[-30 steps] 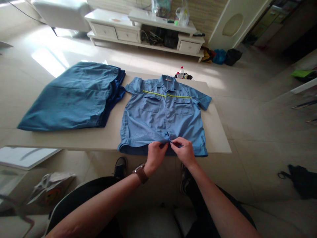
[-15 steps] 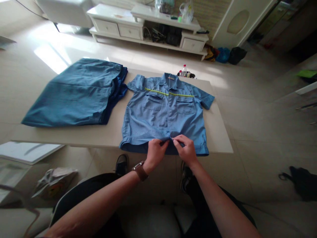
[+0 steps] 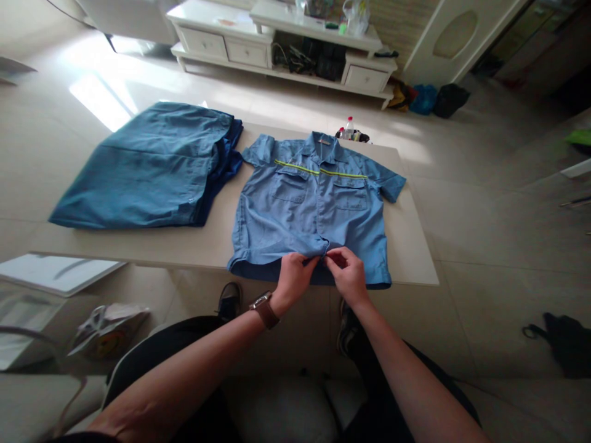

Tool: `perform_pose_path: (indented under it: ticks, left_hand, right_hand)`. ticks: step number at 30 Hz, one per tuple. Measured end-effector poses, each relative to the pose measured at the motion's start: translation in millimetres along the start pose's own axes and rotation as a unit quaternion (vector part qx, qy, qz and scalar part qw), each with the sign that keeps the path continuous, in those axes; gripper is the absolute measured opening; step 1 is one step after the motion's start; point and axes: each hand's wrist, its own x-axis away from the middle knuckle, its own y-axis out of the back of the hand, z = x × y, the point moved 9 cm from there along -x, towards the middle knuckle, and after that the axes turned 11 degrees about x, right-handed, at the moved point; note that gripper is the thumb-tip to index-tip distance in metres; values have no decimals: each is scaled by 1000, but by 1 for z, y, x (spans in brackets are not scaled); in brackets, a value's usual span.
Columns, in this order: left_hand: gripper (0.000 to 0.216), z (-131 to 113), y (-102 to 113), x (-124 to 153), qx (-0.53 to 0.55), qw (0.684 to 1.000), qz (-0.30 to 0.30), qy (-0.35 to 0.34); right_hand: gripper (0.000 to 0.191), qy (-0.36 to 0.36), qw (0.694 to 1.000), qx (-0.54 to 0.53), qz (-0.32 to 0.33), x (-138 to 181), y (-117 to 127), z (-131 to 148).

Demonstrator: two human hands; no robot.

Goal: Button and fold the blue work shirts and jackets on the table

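Observation:
A blue short-sleeved shirt [image 3: 305,209] with a yellow stripe across the chest and two flap pockets lies front up on the table [image 3: 412,246], collar pointing away from me. My left hand [image 3: 296,277] pinches the front edge of the shirt near the bottom of the placket. Close beside it, my right hand [image 3: 347,274] pinches the other front edge at the hem. Between my fingertips the cloth is lifted slightly; any button there is too small to make out. A brown-strapped watch [image 3: 264,309] is on my left wrist.
Folded blue garments [image 3: 143,169] are stacked on the table's left side. Plastic bottles [image 3: 349,128] with red caps show beyond its far edge. Farther back stands a white TV cabinet [image 3: 249,52]. A plastic bag [image 3: 108,332] sits low on the left.
The view has shifted slightly. Both hands stay at the shirt's hem, with the fingertips a little closer together and the placket edge raised between them.

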Motion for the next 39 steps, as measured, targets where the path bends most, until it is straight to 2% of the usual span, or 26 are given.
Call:
perform_pose_path:
  ticks: [10, 17, 23, 31, 37, 39]
  left_hand:
    - [23, 0, -1, -1, 5, 1000, 21, 12]
    - [32, -9, 3, 0, -36, 999, -10, -19]
    - [31, -8, 4, 0, -70, 997, -19, -25]
    - [29, -7, 0, -1, -96, 995, 8, -33]
    - [29, -3, 3, -2, -36, 999, 1, 1]
    - [29, -1, 4, -2, -14, 1000, 0, 16]
  right_hand:
    - [12, 69, 997, 32, -8, 1, 3, 22]
    - [19, -53, 996, -62, -23, -1, 4, -4]
    - [20, -73, 991, -113, -23, -3, 4, -5]
    - [19, -48, 997, -60, -17, 0, 5, 1]
    - [22, 34, 999, 17, 5, 2, 5, 18]
    - [23, 36, 999, 12, 5, 2, 4, 17]
